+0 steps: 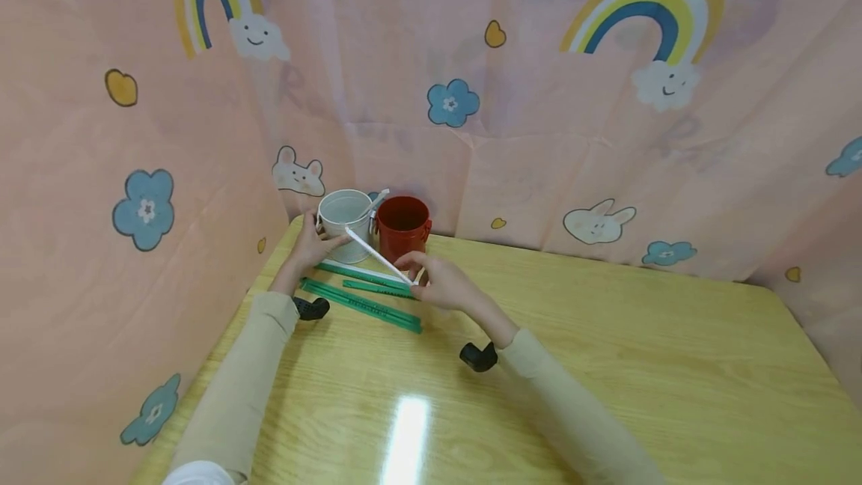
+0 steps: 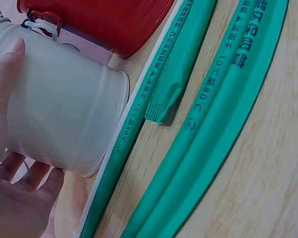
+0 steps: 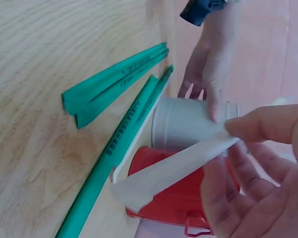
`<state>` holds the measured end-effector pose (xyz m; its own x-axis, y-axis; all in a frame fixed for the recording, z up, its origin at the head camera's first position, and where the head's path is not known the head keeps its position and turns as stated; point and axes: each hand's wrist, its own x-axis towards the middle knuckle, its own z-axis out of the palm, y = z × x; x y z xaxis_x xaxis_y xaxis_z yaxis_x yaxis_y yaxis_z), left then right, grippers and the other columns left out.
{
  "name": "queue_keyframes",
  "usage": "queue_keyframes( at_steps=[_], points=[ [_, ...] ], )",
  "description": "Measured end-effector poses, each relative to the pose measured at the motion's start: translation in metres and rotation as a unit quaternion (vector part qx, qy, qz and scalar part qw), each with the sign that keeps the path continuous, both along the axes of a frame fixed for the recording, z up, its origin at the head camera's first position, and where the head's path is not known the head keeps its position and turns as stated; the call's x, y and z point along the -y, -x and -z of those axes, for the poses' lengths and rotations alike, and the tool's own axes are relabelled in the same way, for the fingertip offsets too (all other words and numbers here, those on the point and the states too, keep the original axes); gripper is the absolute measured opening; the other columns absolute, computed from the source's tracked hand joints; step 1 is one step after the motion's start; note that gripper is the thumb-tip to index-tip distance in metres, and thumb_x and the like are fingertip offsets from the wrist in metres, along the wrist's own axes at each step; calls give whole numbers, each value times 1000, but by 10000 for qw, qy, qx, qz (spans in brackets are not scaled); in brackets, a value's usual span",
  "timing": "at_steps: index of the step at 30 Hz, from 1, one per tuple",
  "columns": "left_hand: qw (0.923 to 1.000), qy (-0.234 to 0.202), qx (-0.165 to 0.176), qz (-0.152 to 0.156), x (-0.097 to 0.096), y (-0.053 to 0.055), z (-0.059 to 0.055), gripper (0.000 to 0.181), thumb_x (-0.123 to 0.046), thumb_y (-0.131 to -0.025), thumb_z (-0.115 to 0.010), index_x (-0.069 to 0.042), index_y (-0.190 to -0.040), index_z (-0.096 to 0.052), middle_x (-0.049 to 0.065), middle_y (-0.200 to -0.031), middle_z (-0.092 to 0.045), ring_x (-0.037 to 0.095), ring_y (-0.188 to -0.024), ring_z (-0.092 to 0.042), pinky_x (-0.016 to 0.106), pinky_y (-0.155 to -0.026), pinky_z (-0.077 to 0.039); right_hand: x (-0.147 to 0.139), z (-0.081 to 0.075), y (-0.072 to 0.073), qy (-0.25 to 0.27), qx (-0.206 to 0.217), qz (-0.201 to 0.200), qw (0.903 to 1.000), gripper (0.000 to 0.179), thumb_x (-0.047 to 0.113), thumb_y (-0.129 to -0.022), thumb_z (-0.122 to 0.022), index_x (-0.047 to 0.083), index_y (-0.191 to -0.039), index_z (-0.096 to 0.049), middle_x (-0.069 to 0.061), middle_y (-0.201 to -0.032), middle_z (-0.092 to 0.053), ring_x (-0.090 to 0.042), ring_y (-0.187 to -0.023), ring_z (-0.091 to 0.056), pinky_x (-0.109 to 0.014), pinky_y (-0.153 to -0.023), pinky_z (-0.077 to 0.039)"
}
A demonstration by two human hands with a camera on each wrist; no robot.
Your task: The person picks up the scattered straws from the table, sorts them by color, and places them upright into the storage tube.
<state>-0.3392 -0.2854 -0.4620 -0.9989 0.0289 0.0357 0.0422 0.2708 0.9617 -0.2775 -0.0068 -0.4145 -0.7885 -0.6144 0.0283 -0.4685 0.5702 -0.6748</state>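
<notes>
My left hand holds the white bucket by its side, thumb on one side and fingers around the other. My right hand pinches one end of a straw in a white paper wrapper, held slanting in front of the buckets. Another white-wrapped straw leans inside the white bucket, its top sticking out past the rim. Right beside stands a red bucket, touched by neither hand. Several straws in green wrappers lie on the table in front of both buckets.
The wooden table has its left edge close to my left arm. A pink printed cloth hangs directly behind the buckets and along the left side. Black wrist devices sit under both forearms. A white strip lies along one green wrapper.
</notes>
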Motion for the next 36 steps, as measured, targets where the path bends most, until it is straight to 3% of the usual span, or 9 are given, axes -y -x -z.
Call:
queue_keyframes(
  at_steps=[9,16,20,25,36],
  points=[
    [9997,217,-91,45,2,2,3,86,-17,-89,-69,-5,-148,-8,24,-154,-18,41,-144,-21,52,-117,-26,11,-4,9,1123,129,241,9933,25,2,-89,-62,5,-114,-61,-9,-91,-62,-17,-79,-56,-23,-69,-48],
    [9997,177,-140,41,2,3,3,84,-15,-88,-69,-5,-147,-9,23,-154,-19,41,-145,-20,51,-118,-25,28,-13,20,2127,-17,504,9758,26,8,-94,-60,1,-119,-58,-16,-95,-62,-20,-75,-57,-26,-64,-55],
    [9996,219,-162,17,1,4,4,84,-13,-88,-70,-4,-146,-10,23,-153,-20,40,-145,-20,52,-118,-24,38,-21,27,2357,-327,684,9689,24,7,-94,-61,1,-117,-60,-15,-93,-62,-20,-76,-58,-23,-66,-52],
    [9998,154,-122,-30,0,3,3,82,-13,-88,-70,-4,-144,-11,23,-153,-20,41,-144,-21,53,-117,-25,50,-31,30,2596,-403,874,9609,22,7,-93,-61,4,-115,-59,-14,-93,-62,-21,-80,-59,-22,-72,-51],
    [9999,76,-116,-2,2,7,6,82,-12,-87,-71,-4,-143,-12,22,-153,-20,41,-144,-21,53,-117,-25,68,-45,35,2692,-812,1472,9483,23,18,-95,-62,4,-113,-63,-14,-101,-69,-24,-92,-65,-32,-85,-57]
  ],
)
